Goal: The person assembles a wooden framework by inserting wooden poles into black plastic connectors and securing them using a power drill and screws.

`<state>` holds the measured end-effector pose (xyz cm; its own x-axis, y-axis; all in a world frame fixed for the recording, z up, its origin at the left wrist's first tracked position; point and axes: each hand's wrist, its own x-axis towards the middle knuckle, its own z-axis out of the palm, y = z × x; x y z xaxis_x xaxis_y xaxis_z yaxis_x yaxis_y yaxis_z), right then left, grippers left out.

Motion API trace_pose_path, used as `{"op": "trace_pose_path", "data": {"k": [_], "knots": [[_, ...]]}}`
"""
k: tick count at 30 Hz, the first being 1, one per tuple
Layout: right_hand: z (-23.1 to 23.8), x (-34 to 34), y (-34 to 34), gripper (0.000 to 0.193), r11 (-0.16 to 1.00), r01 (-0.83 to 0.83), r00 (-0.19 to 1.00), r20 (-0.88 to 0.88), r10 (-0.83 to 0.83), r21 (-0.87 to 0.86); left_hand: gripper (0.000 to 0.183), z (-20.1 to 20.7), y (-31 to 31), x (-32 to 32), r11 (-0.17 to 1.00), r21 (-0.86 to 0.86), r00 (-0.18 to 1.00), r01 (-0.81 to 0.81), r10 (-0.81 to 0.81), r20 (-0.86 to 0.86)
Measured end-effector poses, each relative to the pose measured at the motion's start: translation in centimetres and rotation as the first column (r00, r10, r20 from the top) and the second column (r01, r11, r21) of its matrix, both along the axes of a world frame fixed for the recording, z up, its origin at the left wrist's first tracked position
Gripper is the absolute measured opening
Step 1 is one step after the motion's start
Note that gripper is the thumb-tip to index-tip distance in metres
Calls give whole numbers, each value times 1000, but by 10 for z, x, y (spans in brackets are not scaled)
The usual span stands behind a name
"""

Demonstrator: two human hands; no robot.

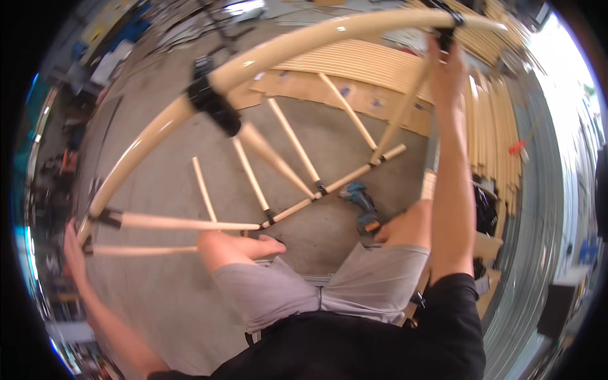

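Grey concrete floor (158, 285) fills most of what I've got. Over it, the cream pipe frame (342, 28), the thing being handled: its near rail arcs across the top of my view, and tubes slope from it to a lower rail (294, 208). More thin tubes point away beyond that rail. Far side, partly behind the frame: a stack of cream pipes (354, 60) with flat cardboard (304, 85) along its near edge. On my right, long grey lengths (538, 209) run beside a second pipe stack (484, 126); the right forearm cuts across my sight of that side. Grey shorts (266, 285) and bare legs take the bottom middle, and the left knee overlaps tube ends, so I can't tell whether they touch.

Obstacle near the lower rail: a teal-and-black cordless drill (361, 202) on the floor, just beside the rail and close to the right leg. Black item near the right forearm, type unclear; small red thing (516, 147) by the right-hand stack.

Right hand (448, 66) is raised, thumb and fingers pinching a black pipe joint (446, 39) at the near rail's right end. Left hand (73, 250) is at the rail's left end, against the pipe; blurred, can't tell how far its fingers close.
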<state>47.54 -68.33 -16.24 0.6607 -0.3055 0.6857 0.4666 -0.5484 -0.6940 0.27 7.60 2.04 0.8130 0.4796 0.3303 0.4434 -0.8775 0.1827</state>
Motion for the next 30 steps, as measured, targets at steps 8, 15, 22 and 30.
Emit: {"op": "trace_pose_path", "data": {"k": [8, 15, 22, 30], "knots": [[-234, -81, -34, 40, 942, 334, 630, -736, -249, -33, 56, 12, -331, 188, 834, 52, 827, 549, -552, 109], [-385, -86, 81, 46, 878, -461, -29, -987, -161, -130, 63, -38, -420, 259, 863, 344, 846, 370, -466, 260], [-449, -115, 133, 44, 717, -682, -125, -942, -310, -145, 67, -32, -408, 245, 793, 482, 837, 374, -512, 192], [-504, -123, 121, 43, 711, -697, -212, -921, -326, -91, 67, -52, -423, 253, 805, 500, 864, 320, -465, 196]]}}
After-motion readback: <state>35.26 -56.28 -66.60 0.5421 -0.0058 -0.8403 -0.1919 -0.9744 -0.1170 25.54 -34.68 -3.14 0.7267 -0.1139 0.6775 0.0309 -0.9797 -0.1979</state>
